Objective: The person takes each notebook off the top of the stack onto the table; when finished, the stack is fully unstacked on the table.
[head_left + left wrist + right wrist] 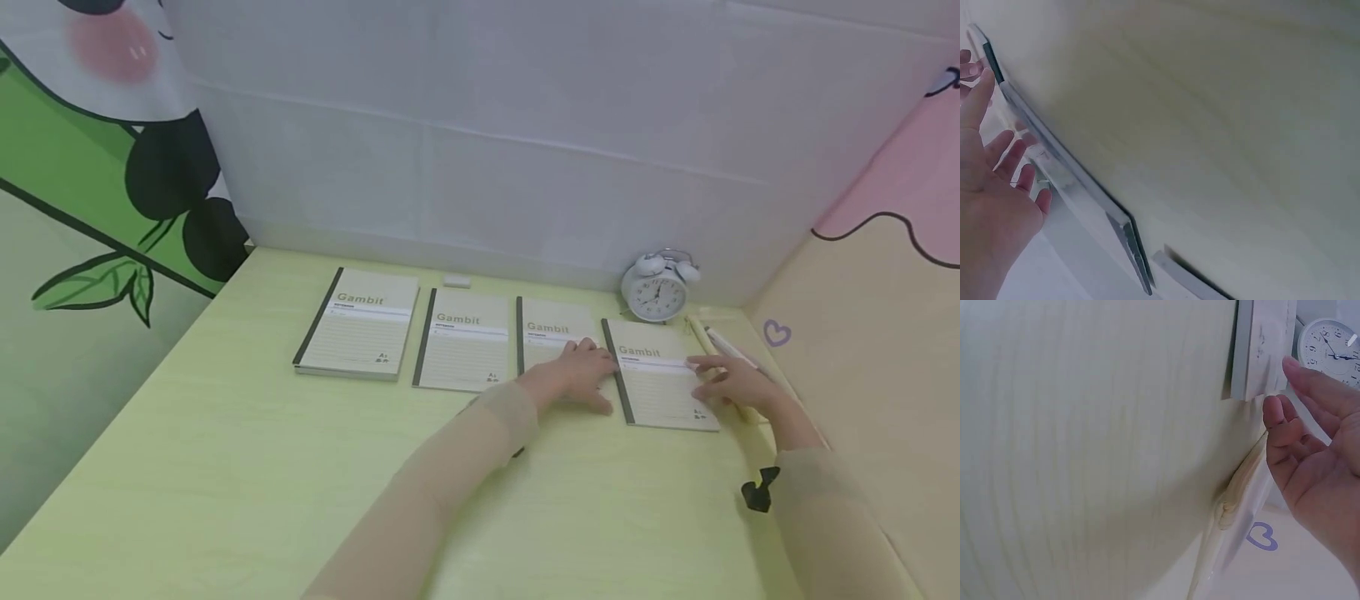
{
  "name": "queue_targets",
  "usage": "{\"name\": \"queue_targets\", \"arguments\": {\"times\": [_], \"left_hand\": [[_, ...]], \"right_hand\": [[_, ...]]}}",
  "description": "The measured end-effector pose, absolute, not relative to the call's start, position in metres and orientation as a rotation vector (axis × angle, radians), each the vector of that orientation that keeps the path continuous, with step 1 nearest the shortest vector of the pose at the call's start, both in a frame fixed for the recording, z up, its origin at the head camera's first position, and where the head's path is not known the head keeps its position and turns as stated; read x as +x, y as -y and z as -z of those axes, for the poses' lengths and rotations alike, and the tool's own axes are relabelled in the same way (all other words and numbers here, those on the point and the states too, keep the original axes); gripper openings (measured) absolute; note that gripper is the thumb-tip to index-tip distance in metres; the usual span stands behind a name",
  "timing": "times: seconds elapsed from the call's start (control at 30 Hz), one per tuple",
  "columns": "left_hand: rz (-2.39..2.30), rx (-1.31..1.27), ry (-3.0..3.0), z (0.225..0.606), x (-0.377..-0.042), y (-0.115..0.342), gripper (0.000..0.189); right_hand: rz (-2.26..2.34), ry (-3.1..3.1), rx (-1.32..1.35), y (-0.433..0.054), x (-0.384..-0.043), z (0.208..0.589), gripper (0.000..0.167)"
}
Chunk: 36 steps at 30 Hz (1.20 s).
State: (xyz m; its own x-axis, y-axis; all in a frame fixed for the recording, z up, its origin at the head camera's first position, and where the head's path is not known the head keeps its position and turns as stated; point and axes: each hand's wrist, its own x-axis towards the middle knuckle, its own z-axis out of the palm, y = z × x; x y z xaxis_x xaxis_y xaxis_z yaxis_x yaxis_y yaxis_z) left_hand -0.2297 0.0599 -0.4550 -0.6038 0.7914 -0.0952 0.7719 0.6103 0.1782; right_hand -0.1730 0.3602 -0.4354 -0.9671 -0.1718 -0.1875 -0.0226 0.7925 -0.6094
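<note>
Rightmost notebook [660, 392] lies flat on the table [210, 467], cover up, dark spine to the left, between both hands. Left hand [577, 375]: fingers apart, not clamped on anything, over the near right part of the third notebook [551, 315], fingertips at the spine of the rightmost one. Right hand [738, 387]: fingers bent, thumb apart from them, at the right edge of that same notebook; can't tell if either hand presses on it. Further left: second notebook [465, 354], then leftmost notebook [360, 329], which looks thicker. Alarm clock [656, 287] stands just beyond the rightmost notebook; small white block [456, 282] at the far side, beyond the second.
</note>
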Motion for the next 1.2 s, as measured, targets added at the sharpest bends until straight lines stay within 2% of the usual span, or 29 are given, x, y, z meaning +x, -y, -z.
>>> {"name": "queue_targets", "arguments": {"times": [0.27,0.67,1.2], "left_hand": [[-0.265,1.284,-2.668,0.436,-0.224,-0.046,0.077],[-0.366,1.344,-2.698,0.407,-0.225,-0.01,0.074],[-0.436,1.301,-2.764,0.356,-0.223,0.05,0.074]], "right_hand": [[0.851,-2.809,-0.22,-0.355,-0.174,0.415,0.064],[0.827,-2.882,-0.339,-0.316,-0.171,0.372,0.059],[0.781,-3.028,-0.563,-0.231,-0.161,0.326,0.052]]}}
